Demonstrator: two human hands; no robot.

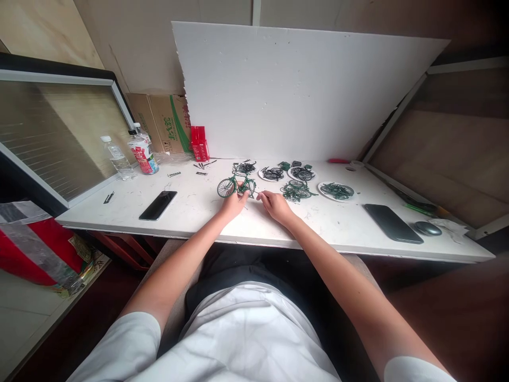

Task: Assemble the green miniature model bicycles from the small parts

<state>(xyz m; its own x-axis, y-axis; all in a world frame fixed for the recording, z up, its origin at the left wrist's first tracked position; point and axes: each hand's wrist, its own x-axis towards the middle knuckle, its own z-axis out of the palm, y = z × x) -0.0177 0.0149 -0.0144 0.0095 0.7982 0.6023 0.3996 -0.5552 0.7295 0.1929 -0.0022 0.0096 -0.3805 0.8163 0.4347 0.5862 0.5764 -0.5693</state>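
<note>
Upright above the table's front half is a green model bicycle (237,183) with dark spoked wheels. My left hand (234,203) is closed on its lower middle, thumb and fingers around the frame. Close to the bicycle's rear wheel, at its right, my right hand (275,205) is closed in a pinch. A thin dark bit shows at its fingertips, too small to name. Right behind the hands lie a pile of green bicycle parts (297,191) and a white plate of green frames (336,191). Further plates hold black parts (272,173) and small wheels (302,173).
On the left of the white table (191,212) lies a phone (158,206); bottles (143,153) and a red box (200,143) stand behind. To the right are a dark flat device (393,223) and a mouse (428,228). A white board (302,95) closes off the back.
</note>
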